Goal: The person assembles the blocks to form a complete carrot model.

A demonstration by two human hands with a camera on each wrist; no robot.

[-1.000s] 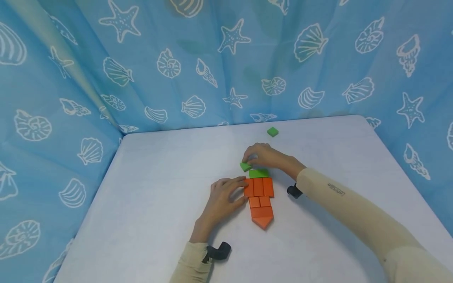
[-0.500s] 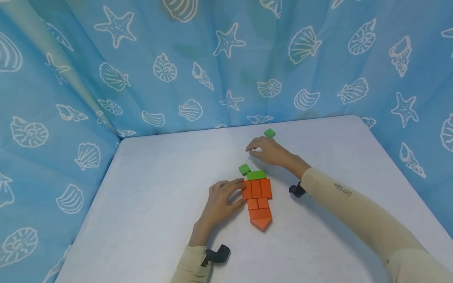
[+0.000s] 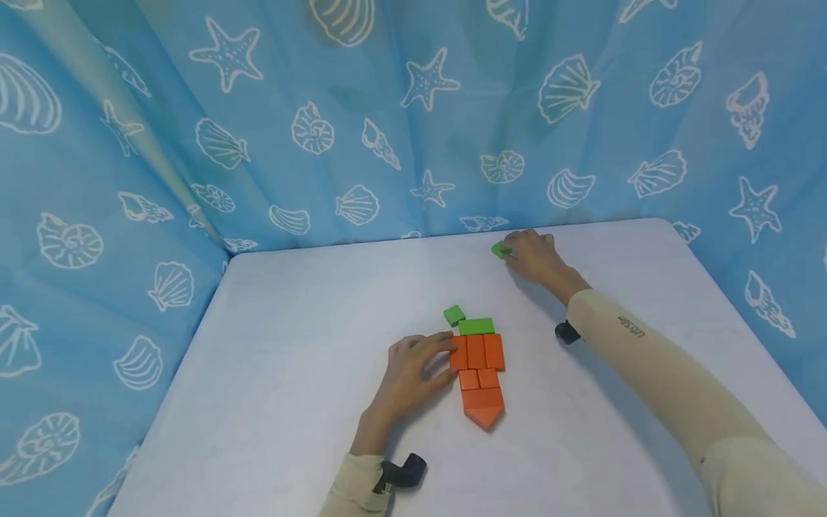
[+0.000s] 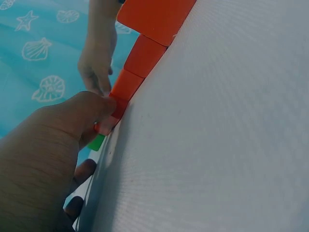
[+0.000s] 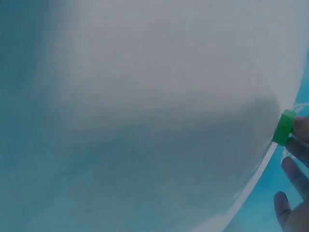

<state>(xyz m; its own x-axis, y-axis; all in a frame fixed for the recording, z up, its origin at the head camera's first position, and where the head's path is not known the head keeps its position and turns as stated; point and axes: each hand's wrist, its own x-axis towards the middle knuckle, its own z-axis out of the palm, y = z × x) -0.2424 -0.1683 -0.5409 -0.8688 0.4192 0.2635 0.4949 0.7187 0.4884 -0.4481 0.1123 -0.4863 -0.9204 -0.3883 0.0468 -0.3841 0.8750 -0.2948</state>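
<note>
My right hand [image 3: 533,256] is at the table's far edge, its thumb and a finger on a small green block [image 3: 497,249]. In the right wrist view the fingertips meet one side of that green block [image 5: 284,128]. My left hand [image 3: 413,372] touches the leftmost upright orange block [image 3: 458,355] with index finger and thumb; its other fingers are spread loosely. Three upright orange blocks stand in a row above two small orange squares [image 3: 479,379], a wide orange block [image 3: 482,398] and an orange triangle [image 3: 484,418]. A long green block [image 3: 476,327] tops the row. A green square block [image 3: 454,314] sits tilted at its upper left.
A white-covered table [image 3: 291,345] bears the blocks. Blue curtain [image 3: 362,129] with white shells and starfish hangs behind and along both sides. A black wrist camera [image 3: 403,472] sits on the left wrist, another [image 3: 567,332] on the right.
My right hand let go of the tilted green square beside the long green block, then moved up and right to the far green block. My left hand stays against the orange blocks.
</note>
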